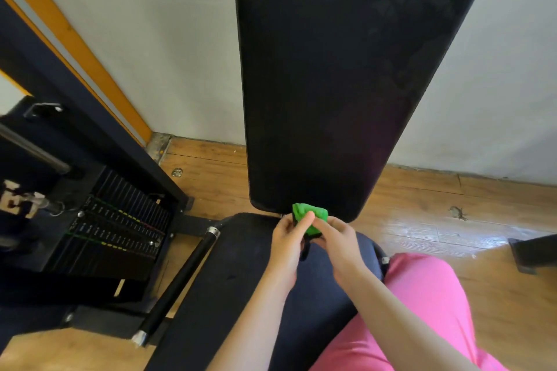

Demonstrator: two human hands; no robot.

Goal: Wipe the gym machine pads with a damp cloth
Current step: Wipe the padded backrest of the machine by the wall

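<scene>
A tall black back pad (331, 75) stands upright against the wall, and a black seat pad (229, 277) lies below it. A bright green cloth (310, 215), bunched small, sits just over the gap between the two pads. My left hand (286, 242) pinches the cloth's left side with thumb and fingers. My right hand (339, 235) holds its right side, index finger laid across it. Both hands meet over the back of the seat pad.
A black weight stack (114, 229) with its frame stands to the left, and a black bar (180, 277) slants beside the seat. My pink-clad leg (422, 310) is at the lower right. Wooden floor (437, 214) runs to the wall; a dark object (533, 253) is at the right edge.
</scene>
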